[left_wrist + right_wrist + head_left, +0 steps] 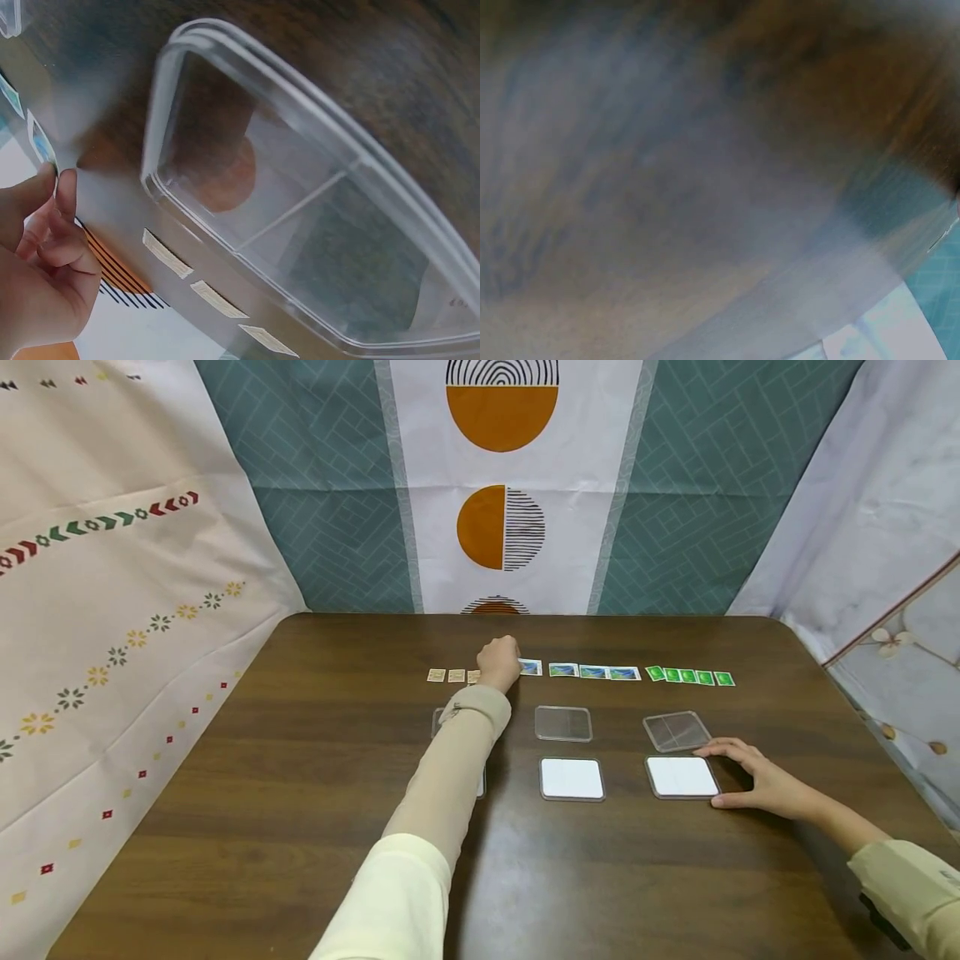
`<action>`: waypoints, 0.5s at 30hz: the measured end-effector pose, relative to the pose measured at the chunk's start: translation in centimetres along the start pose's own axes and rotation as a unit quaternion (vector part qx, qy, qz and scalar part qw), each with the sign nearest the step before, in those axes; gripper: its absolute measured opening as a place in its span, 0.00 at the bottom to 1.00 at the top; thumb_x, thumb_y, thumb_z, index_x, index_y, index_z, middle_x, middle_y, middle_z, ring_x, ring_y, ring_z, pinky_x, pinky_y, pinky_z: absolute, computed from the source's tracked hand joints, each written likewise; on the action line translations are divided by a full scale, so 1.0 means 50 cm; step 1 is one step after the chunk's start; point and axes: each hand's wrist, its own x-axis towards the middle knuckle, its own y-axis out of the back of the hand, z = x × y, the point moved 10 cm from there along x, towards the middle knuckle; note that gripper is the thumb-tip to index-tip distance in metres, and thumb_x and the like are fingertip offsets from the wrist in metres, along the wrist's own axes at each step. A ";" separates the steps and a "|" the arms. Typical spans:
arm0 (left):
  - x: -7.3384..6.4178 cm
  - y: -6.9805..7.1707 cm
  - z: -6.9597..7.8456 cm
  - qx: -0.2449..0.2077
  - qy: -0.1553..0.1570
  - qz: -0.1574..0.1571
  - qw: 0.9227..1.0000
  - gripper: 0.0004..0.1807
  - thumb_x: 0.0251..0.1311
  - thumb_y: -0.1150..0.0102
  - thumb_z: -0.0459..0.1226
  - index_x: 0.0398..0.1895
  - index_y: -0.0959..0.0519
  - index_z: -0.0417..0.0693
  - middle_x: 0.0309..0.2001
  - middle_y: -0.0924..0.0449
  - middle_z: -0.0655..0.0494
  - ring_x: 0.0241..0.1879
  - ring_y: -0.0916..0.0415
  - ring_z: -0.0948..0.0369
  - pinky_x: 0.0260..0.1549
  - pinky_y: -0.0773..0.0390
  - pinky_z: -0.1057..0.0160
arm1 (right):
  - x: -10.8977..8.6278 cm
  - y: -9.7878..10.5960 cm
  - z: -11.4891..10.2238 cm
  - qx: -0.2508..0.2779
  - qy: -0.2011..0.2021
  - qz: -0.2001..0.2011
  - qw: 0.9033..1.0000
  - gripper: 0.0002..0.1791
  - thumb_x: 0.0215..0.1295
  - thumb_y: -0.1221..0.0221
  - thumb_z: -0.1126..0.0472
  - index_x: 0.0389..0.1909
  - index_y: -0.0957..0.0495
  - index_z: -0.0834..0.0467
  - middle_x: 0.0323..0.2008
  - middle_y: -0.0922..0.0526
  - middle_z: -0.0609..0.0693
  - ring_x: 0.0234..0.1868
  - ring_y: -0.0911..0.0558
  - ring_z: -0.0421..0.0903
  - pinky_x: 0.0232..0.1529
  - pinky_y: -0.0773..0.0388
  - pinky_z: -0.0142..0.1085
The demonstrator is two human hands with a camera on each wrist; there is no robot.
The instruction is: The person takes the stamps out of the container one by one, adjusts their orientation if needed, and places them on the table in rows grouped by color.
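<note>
My left hand (498, 662) reaches to the far row of small stamps. In the left wrist view its thumb and forefinger pinch the end of a stamp (41, 142) with a blue picture and white border. More blue stamps (593, 672) lie to its right, beige stamps (456, 676) to its left. My right hand (757, 781) holds the right end of a white-backed clear case (682, 776), thumb at the near corner and fingers at the far one. Just beyond that case lies a tilted clear lid (677, 732). The right wrist view is blurred and shows no fingers clearly.
Green stamps (688, 677) end the row at the right. A clear lid (563, 724) and a second white-backed case (572, 778) lie mid-table. Another clear lid (300, 217) is partly hidden by my left arm in the head view. Fabric hangs beyond the brown table (262, 827).
</note>
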 end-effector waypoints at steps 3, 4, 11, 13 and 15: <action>0.002 0.002 0.005 0.007 -0.001 0.007 1.000 0.03 0.54 0.36 0.38 0.31 0.18 0.52 0.42 0.15 0.55 0.44 0.18 0.54 0.39 0.20 0.55 | -0.001 -0.001 -0.002 0.000 0.000 -0.002 1.000 0.35 0.42 0.29 0.66 0.55 0.30 0.58 0.56 0.39 0.33 0.56 0.51 0.19 0.45 0.44 0.55; 0.003 0.002 0.006 0.009 -0.001 0.008 1.000 0.01 0.54 0.37 0.38 0.29 0.18 0.52 0.41 0.15 0.55 0.43 0.18 0.54 0.38 0.20 0.55 | -0.001 -0.002 -0.003 0.002 0.000 -0.003 1.000 0.35 0.42 0.29 0.67 0.56 0.30 0.59 0.56 0.39 0.33 0.56 0.51 0.19 0.45 0.44 0.55; 0.004 0.001 0.014 0.022 0.006 0.002 1.000 0.07 0.56 0.43 0.33 0.21 0.25 0.50 0.38 0.15 0.53 0.42 0.18 0.53 0.35 0.20 0.55 | -0.002 -0.002 -0.006 -0.001 0.002 0.000 1.000 0.35 0.42 0.28 0.66 0.56 0.30 0.58 0.56 0.40 0.29 0.56 0.49 0.19 0.47 0.45 0.47; 0.004 0.001 0.015 0.026 0.008 0.000 1.000 0.05 0.56 0.43 0.34 0.23 0.23 0.50 0.40 0.15 0.53 0.43 0.18 0.53 0.36 0.20 0.55 | -0.002 -0.001 -0.006 -0.001 0.001 -0.002 1.000 0.35 0.42 0.28 0.66 0.56 0.30 0.58 0.56 0.40 0.30 0.56 0.50 0.19 0.47 0.45 0.47; 0.003 0.002 0.016 0.028 0.011 -0.002 1.000 0.03 0.56 0.42 0.34 0.26 0.21 0.50 0.41 0.15 0.53 0.44 0.19 0.53 0.37 0.20 0.55 | -0.001 0.000 -0.005 0.000 0.000 -0.004 1.000 0.35 0.43 0.28 0.66 0.56 0.30 0.58 0.56 0.39 0.32 0.56 0.50 0.19 0.47 0.45 0.48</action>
